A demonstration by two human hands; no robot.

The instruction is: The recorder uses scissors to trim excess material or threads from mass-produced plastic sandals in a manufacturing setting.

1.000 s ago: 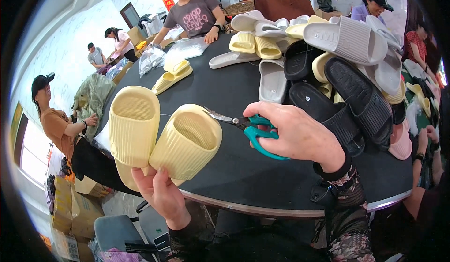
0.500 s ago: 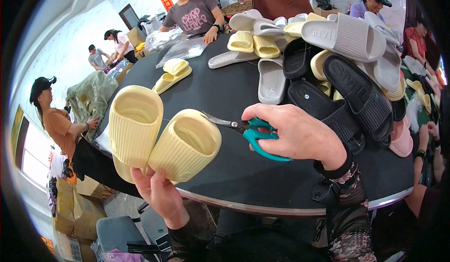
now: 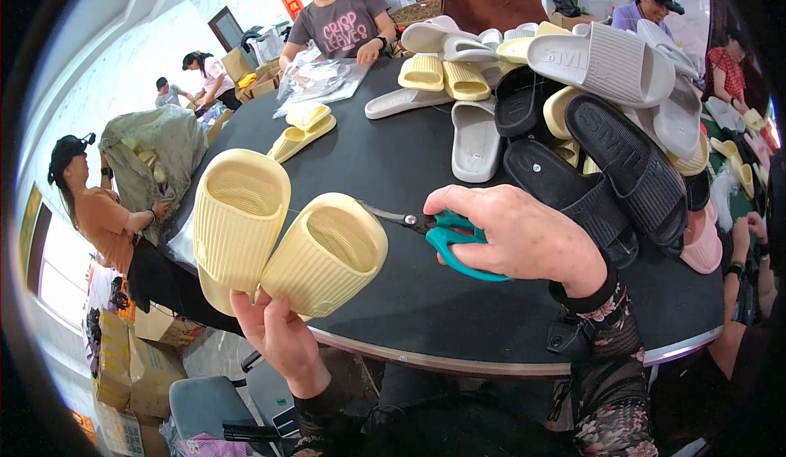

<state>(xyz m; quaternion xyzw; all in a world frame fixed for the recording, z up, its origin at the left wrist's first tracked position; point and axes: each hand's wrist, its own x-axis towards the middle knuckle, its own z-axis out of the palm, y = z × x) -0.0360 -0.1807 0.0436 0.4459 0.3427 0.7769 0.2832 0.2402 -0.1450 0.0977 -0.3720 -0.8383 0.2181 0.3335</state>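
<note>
My left hand [image 3: 280, 342] pinches a pair of pale yellow slide slippers [image 3: 326, 261] by their lower edges, holding them up over the near left of the table. Ribbed straps face me, and a thin thread shows between the two slippers. In my right hand [image 3: 528, 240] is a pair of scissors [image 3: 460, 262] with teal handles, its fingers through the loops. The blades point left, and their tips are at the upper edge of the right-hand slipper. Whether they touch it I cannot tell.
A pile of grey, yellow and black slippers [image 3: 610, 64] covers the table's right side. Another yellow pair [image 3: 303, 134] lies beyond my held one. Across the black table [image 3: 393, 162], a person handles clear plastic bags [image 3: 319, 81]. At left, a person holds a greenish sack [image 3: 155, 150].
My hands and the scissors stay almost still; the held slippers have shifted slightly right. Across the table, the person has gathered the plastic bags together. The sack at left has been lifted and opened wider.
</note>
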